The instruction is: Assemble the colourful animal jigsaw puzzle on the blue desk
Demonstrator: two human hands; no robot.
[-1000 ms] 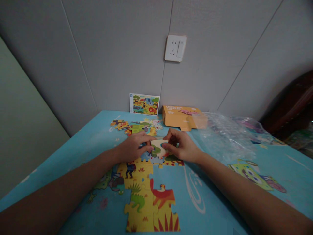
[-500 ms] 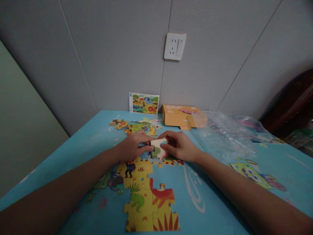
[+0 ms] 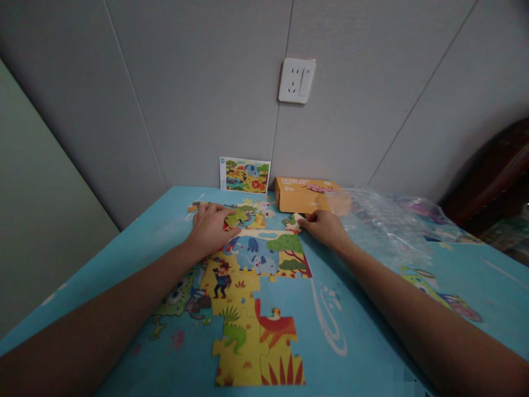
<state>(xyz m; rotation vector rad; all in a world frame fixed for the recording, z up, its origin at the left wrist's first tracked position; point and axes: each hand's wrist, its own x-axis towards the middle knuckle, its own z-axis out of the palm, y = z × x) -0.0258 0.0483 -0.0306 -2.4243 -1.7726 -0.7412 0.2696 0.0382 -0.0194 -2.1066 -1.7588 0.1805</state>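
A partly joined puzzle [image 3: 237, 281] lies on the blue table cover, with elephants and a tree at its far end and a green crocodile and red leaves at its near end. My right hand [image 3: 324, 227] pinches a cream and green puzzle piece [image 3: 293, 222] just beyond the puzzle's far right corner. On the left, my left hand [image 3: 211, 225] is curled round a green puzzle piece [image 3: 236, 218] at the loose pieces [image 3: 258, 220]. Part of the pile is hidden behind that hand.
A picture card [image 3: 246, 175] leans on the wall, beside an orange box [image 3: 306, 194]. Crumpled clear plastic [image 3: 380, 226] lies to the right of the box. A white socket [image 3: 297, 81] is on the wall above.
My right hand has moved right and away from me with the cream and green piece. My left hand has moved left and away to the loose pieces, uncovering the elephants.
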